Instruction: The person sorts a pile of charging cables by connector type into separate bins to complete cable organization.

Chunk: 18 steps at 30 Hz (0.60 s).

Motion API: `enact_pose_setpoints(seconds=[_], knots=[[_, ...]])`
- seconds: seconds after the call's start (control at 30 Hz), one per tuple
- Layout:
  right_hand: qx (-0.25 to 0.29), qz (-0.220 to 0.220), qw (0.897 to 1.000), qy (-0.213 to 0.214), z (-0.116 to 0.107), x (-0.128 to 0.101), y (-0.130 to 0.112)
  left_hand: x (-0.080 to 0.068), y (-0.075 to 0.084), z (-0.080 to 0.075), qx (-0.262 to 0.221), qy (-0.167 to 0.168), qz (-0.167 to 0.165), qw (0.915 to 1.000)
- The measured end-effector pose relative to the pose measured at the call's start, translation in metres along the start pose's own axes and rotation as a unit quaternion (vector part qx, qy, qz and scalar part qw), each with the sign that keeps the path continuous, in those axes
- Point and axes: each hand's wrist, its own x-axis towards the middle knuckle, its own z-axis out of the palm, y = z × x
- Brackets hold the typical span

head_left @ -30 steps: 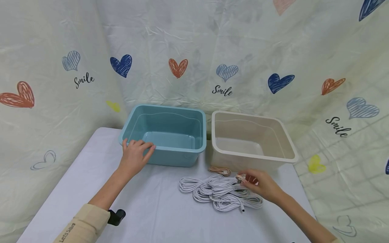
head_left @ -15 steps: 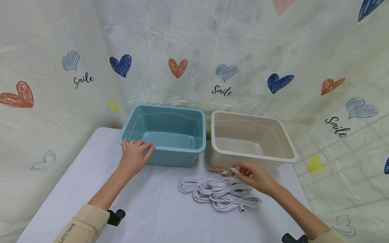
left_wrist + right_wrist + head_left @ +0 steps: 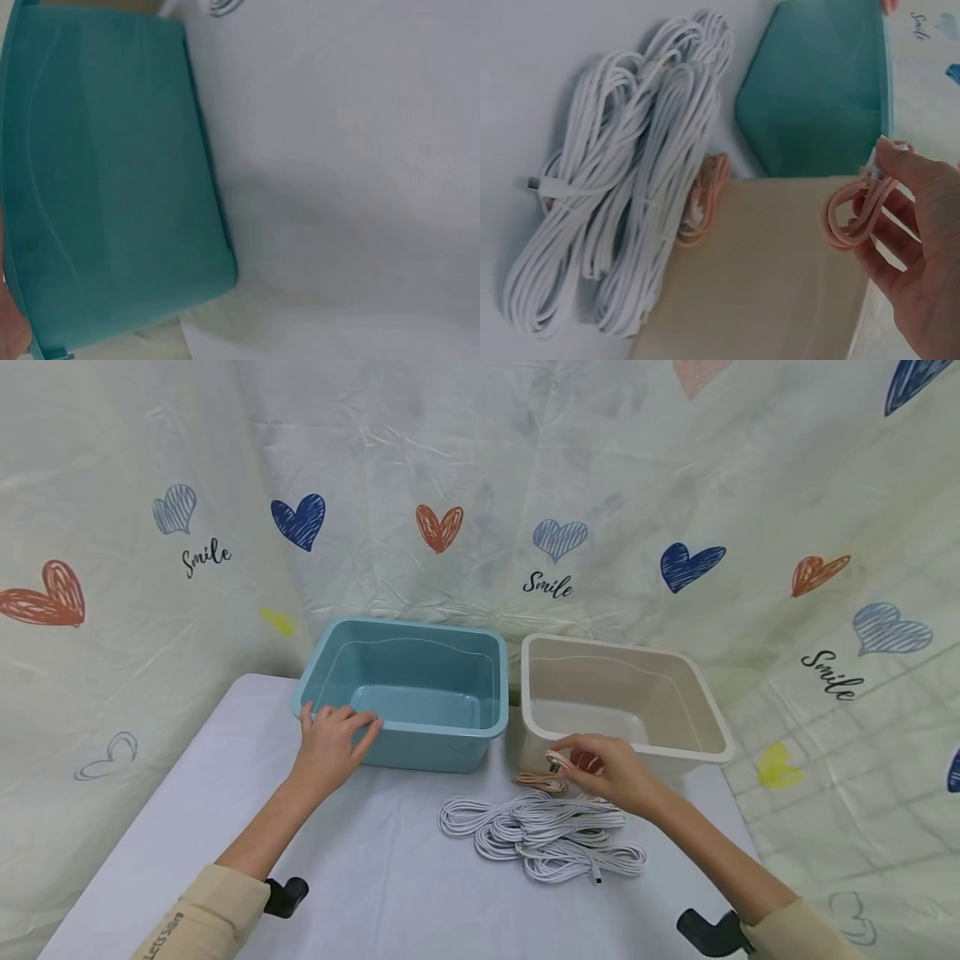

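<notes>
- Heart-printed sheeting with "Smile" lettering hangs behind and beside a table (image 3: 390, 893) covered in pale lilac-white cloth.
- A small coil of pink cable (image 3: 862, 210) is held up off the table in front of the beige bin's near wall, above the white pile's far edge.
- The right hand (image 3: 611, 772) pinches this coil: in the right wrist view the thumb presses it against the curled fingers (image 3: 907, 225), and the loops hang below the thumb tip.
- A second pink cable (image 3: 542, 781) lies on the cloth just below that hand, touching the foot of the beige bin (image 3: 712, 727) and right beside the far edge of the white pile.
- A heap of coiled white cables (image 3: 540, 835) lies on the table, just in front of the beige bin and partly under the right forearm; one plug end sticks out at its near side.
- The beige bin stands on the right, upright, its inside bare as far as the head view shows.
- A teal bin (image 3: 420, 747) stands just beside it on the left, the two nearly touching.
- The left hand (image 3: 330, 747) rests on the teal bin's near left corner, fingers laid loosely over the rim, thumb on the outer side, gripping nothing else.
- Both forearms wear beige sleeves, each with a dark strap at the wrist.
</notes>
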Motion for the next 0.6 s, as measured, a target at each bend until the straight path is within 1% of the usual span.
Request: enact_pose_setpoints(seconds=[0.13, 0.4, 0.5, 0.6], knots=[[0.001, -0.007, 1.000, 0.003, -0.003, 0.011, -0.007, 0.001, 0.001, 0.000, -0.008, -0.001, -0.002, 1.0000], [-0.013, 0.012, 1.000, -0.014, -0.009, 0.038, -0.021, 0.002, -0.005, 0.003, -0.078, 0.001, -0.019, 0.9968], [-0.006, 0.015, 1.000, -0.022, -0.011, 0.051, -0.025, 0.002, -0.007, 0.004, -0.095, -0.003, -0.023, 0.9952], [-0.001, 0.008, 1.000, -0.022, -0.012, 0.064, -0.027, 0.003, -0.009, 0.004, -0.106, -0.009, -0.028, 0.9939]])
